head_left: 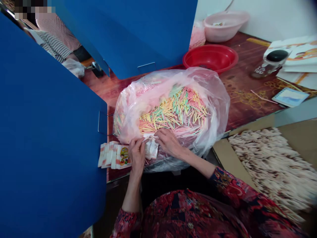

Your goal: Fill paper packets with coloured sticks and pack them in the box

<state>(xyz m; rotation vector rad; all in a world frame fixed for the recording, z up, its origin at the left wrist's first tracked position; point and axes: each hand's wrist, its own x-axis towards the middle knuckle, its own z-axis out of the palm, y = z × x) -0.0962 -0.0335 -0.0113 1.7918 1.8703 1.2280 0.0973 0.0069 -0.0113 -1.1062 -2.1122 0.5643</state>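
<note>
My left hand (137,156) and my right hand (168,141) are both closed on a small whitish packet (151,148), one at each side of its upper edge. What lies inside the packet is too small to make out. Directly beyond my fingers, a large clear plastic bag (219,102) lies spread open. Loose thin sticks (173,110) in pink, yellow and green fill its middle. Left of my left hand, flat printed packets (109,155) overlap in a row on the table, the nearest showing cartoon figures.
Blue partitions (49,132) stand at left and behind. A red basin (210,57), a pink basin (224,28), a dark-lidded cup (271,62), rubber bands (250,99) and a small notebook (290,97) sit on the table (237,79). A carton (223,152) holds many pale strips. Another person's striped sleeve (54,46) shows.
</note>
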